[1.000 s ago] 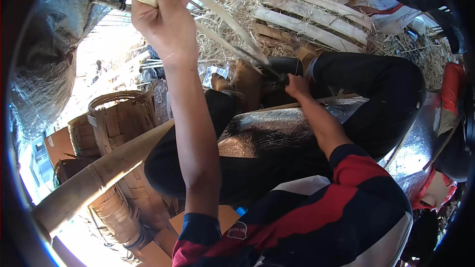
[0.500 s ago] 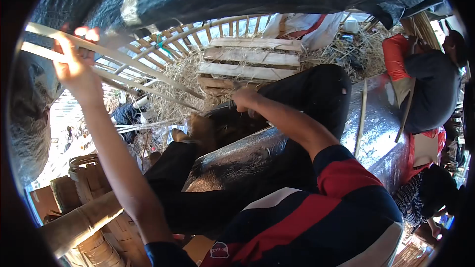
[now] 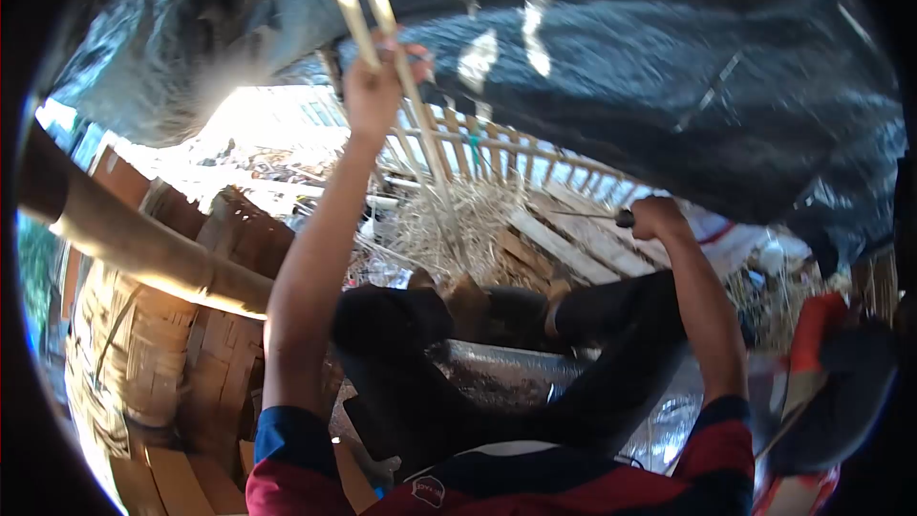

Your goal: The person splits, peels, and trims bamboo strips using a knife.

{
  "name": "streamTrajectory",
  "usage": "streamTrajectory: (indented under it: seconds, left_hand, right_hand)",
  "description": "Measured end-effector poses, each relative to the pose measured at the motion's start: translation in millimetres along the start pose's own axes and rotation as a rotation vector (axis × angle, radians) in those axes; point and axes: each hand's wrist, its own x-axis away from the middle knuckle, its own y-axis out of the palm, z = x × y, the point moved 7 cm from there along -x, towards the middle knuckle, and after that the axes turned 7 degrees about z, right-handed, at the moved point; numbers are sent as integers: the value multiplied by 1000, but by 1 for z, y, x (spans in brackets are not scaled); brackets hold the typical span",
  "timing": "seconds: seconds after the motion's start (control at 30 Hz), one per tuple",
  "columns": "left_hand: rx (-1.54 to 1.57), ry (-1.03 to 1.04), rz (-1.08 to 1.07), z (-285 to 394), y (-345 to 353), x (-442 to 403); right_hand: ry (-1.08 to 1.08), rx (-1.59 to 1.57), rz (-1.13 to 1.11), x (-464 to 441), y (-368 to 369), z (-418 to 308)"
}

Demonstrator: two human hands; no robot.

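Raised in the upper middle of the head view, my left hand point(image 3: 374, 96) is closed around two pale bamboo strips point(image 3: 427, 139). Their upper ends stick out above the fist, and the lower ends slant down toward the straw near my feet. My right hand point(image 3: 661, 219) is closed on the dark handle of a knife point(image 3: 585, 216), held over my right knee. Its thin blade points left toward the strips, with a gap between them. Below both hands, my legs in dark trousers point(image 3: 611, 334) are bent and spread.
A dark plastic sheet point(image 3: 621, 38) hangs low overhead. Ahead are a slatted bamboo fence point(image 3: 535, 155), dry straw point(image 3: 478, 205) and wooden slats point(image 3: 564, 244). At left stand a thick bamboo pole point(image 3: 162, 258) and woven baskets point(image 3: 124, 354). Another person point(image 3: 845, 373) sits at far right.
My view has turned, so the surroundings appear shifted and tilted. The strips now stand more upright in my raised left hand. My right hand sits farther right, with the knife blade in plain sight.
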Motion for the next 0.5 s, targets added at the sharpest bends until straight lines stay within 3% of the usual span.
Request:
streamTrajectory:
  seconds: [0.1,0.17,0.5]
  left_hand:
    - [0,-144,-30,-23,8,12]
    - [-2,-216,-36,-41,9,24]
    - [-67,-193,-198,-68,20,38]
  right_hand:
    - [45,-136,19,-16,-4,1]
    - [23,-226,-111,-32,5,2]
    - [-88,-186,-277,-14,-30,-68]
